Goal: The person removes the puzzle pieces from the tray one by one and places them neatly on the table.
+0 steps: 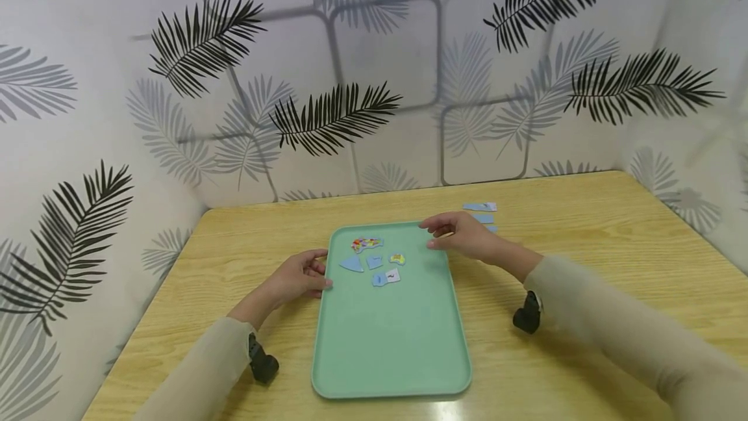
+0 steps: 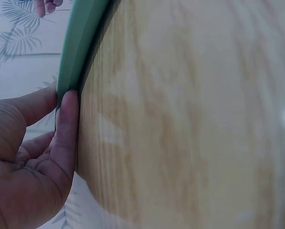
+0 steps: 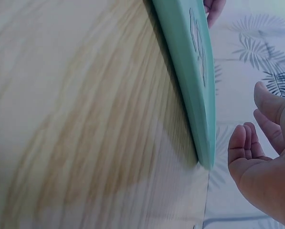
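Observation:
At the left rim of a mint-green tray (image 1: 391,336), my left hand (image 1: 298,275) grips the edge. In the left wrist view, its thumb and a finger (image 2: 66,119) lie on either side of the rim. Over the tray's far right corner hovers my right hand (image 1: 461,236), fingers loosely bent with nothing between them. Inside the tray's far half lie several flat puzzle pieces: a multicoloured piece (image 1: 366,244), a blue pointed piece (image 1: 352,264), a small blue piece (image 1: 374,262), a yellow-marked piece (image 1: 397,258) and a blue-and-white piece (image 1: 386,277).
Just beyond my right hand, more light-blue pieces (image 1: 480,206) lie on the wooden table (image 1: 584,226), partly hidden by the hand. A wall with a leaf pattern (image 1: 386,57) rises behind the table. Black wrist devices (image 1: 528,312) are strapped at both sleeves.

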Tool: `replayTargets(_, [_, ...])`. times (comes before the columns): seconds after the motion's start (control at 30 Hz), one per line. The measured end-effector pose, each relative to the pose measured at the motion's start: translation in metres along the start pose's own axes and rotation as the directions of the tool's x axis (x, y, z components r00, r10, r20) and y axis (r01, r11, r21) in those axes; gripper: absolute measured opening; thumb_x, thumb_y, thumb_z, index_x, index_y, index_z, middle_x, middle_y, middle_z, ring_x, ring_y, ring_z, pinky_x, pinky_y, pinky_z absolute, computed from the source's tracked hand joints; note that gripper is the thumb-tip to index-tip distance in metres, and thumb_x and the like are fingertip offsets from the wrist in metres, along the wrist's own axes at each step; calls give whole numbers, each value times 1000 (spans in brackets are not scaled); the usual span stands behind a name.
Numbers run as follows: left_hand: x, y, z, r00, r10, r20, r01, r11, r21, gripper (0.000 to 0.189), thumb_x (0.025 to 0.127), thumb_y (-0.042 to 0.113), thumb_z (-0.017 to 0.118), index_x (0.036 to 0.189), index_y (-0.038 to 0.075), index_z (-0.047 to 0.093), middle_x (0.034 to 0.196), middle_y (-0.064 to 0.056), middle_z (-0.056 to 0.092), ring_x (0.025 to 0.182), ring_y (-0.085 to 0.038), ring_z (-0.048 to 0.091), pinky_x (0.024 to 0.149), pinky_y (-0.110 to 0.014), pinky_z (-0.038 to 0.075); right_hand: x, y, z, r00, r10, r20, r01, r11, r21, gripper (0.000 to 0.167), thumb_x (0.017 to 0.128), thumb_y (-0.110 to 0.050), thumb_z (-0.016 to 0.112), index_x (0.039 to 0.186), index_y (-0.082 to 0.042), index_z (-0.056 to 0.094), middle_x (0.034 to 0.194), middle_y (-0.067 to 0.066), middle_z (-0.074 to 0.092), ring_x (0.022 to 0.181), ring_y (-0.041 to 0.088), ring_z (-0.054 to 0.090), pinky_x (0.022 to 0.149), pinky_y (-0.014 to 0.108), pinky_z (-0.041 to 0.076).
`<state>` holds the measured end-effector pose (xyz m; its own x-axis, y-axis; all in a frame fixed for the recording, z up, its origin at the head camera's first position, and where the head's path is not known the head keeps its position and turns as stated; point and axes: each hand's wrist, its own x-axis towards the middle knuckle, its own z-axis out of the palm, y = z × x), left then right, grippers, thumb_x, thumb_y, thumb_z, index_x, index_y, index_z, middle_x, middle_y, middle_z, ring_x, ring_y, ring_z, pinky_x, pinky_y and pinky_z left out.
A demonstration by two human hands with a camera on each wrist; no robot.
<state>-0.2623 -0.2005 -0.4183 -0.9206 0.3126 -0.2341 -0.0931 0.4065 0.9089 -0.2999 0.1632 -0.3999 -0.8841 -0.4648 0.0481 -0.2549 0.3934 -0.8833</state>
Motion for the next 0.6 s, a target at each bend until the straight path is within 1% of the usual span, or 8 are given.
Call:
replayTargets(0.2, [0, 1, -1, 1000, -6, 0, 6, 1000, 0, 71, 87, -1, 70, 148, -2, 33, 107, -15, 50, 86, -20, 55, 73, -35, 58, 7, -10, 15, 999, -13, 40, 12, 1000, 8, 44, 88, -8, 73, 129, 3, 60, 121, 21, 59, 103, 26, 53, 82, 33, 49])
replayTargets(0.4, [0, 1, -1, 1000, -2, 2, 2, 1000, 6, 71, 87, -1, 70, 148, -2, 33, 107, -15, 50, 86, -20, 55, 73, -35, 58, 13, -15, 30, 996, -13, 86, 11, 1000, 16, 44, 87, -5, 72, 128, 5, 59, 120, 23, 58, 109, 33, 54, 85, 33, 49])
replayTargets(0.47, [0, 1, -1, 1000, -1, 4, 1, 1000, 5, 71, 88, -1, 70, 148, -2, 33, 106, -15, 50, 85, -19, 55, 73, -35, 58, 15, -16, 34, 996, -7, 94, 7, 1000, 3, 44, 87, -5, 72, 128, 5, 59, 120, 22, 58, 110, 33, 54, 87, 35, 49])
replayTargets(0.6, [0, 0, -1, 1000, 2, 4, -2, 1000, 0, 70, 88, -1, 70, 148, -2, 33, 107, -15, 50, 85, -19, 55, 73, -35, 58, 22, -12, 41, 995, 7, 101, -2, 999, -49, 43, 86, -7, 74, 127, 3, 61, 119, 17, 60, 108, 30, 55, 89, 36, 49])
